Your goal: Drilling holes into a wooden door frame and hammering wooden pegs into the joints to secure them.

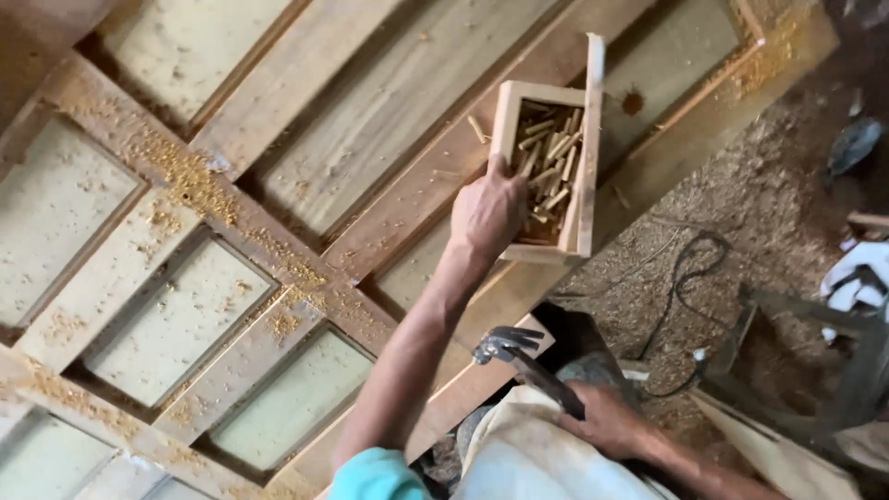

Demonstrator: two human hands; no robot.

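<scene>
My left hand (486, 215) reaches into a small open wooden box (507, 118) that rests on a large wooden panelled door frame (278, 259). Its fingertips are curled down among several short wooden pegs (551, 157) in the box, and I cannot make out whether they grip any. My right hand (607, 421) is low near my lap, closed around the handle of a claw hammer (507, 344). The hammer's metal head points left, just over the frame's near edge.
Sawdust lies in heaps along the frame's rails (190, 176) and covers the ground (741, 213) at right. A black cable (690, 268) loops across that ground. White cloth (857, 278) and wooden pieces sit at the far right.
</scene>
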